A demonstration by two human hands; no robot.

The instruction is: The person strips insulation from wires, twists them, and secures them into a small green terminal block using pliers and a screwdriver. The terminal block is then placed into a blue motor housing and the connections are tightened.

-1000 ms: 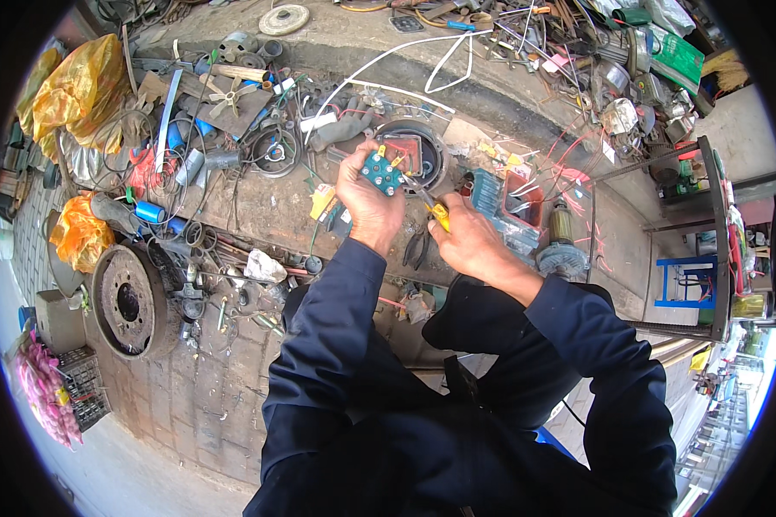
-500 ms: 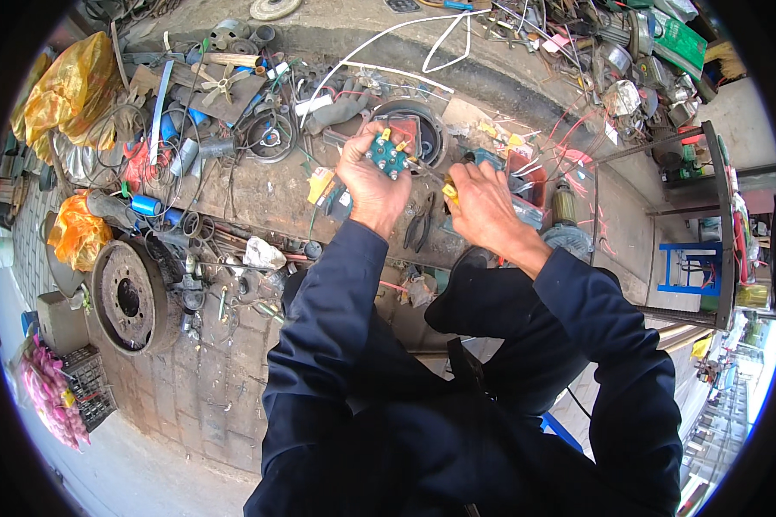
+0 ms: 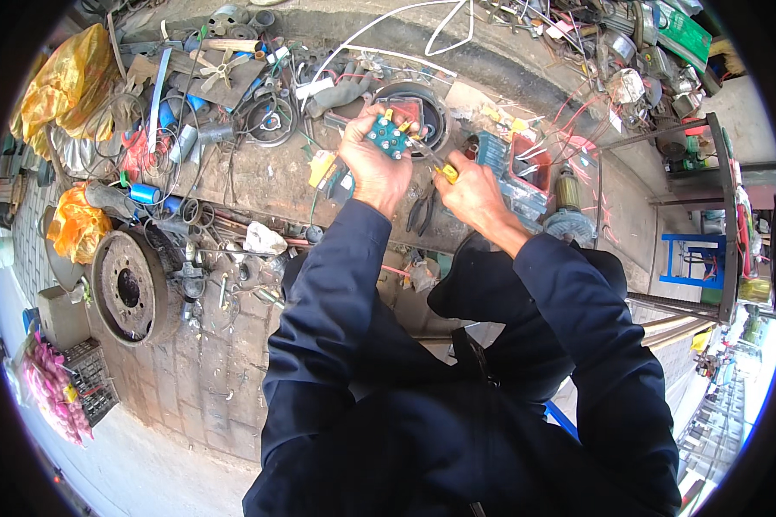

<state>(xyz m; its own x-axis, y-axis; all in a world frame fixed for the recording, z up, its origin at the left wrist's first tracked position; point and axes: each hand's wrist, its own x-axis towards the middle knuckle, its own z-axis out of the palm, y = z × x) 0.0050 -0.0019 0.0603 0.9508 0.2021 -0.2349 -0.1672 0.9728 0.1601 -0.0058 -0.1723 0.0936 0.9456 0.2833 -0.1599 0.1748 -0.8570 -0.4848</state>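
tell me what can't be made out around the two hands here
Head view only:
- Tip of the yellow-handled tool in the right hand: too small to tell whether it touches the green part.
- Underside of the green part: hidden by the left hand.
- Pliers on the ground: partly covered by the right hand.

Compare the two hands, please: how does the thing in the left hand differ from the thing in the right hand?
The left hand holds a small green terminal block, raised on its fingertips; the right hand closes in a fist around a yellow-handled tool. The block is short and blocky with several contacts on it; the tool is thin and long, its tip pointing toward the block. Both are held above the cluttered ledge, and both arms wear dark blue sleeves.
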